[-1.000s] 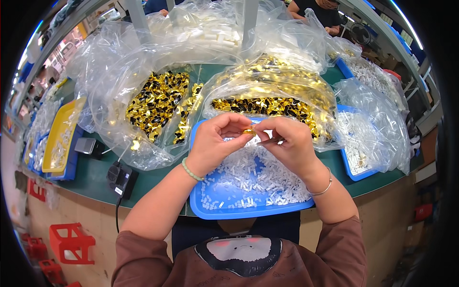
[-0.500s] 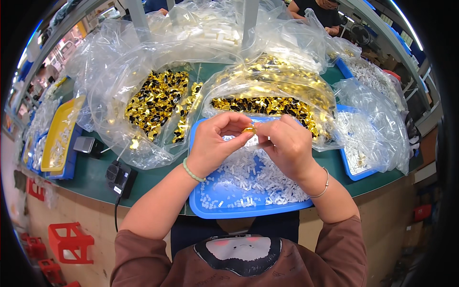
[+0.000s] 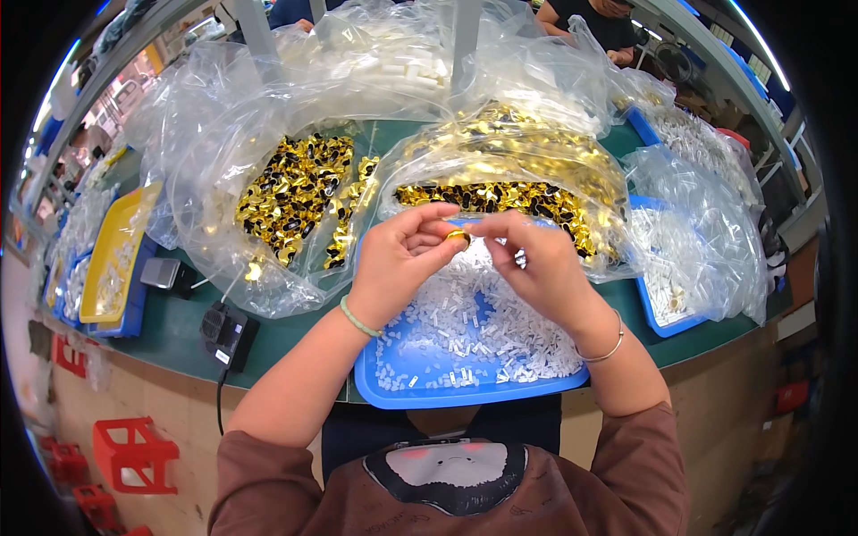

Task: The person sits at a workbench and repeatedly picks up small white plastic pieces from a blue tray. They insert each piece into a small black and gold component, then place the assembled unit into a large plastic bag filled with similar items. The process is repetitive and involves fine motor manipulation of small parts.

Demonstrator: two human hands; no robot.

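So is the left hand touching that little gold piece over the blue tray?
Touching. The head view shows the left hand pinching the small gold piece at its fingertips, with no gap, above the blue tray. The right hand meets it too.

tray point(image 3: 393, 393) before the person, bags point(image 3: 295, 192) of parts behind it

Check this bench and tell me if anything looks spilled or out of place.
Nothing stands out. The gold parts stay in their clear bags, the small white pieces lie inside the blue tray, and both hands hold one gold piece above it.
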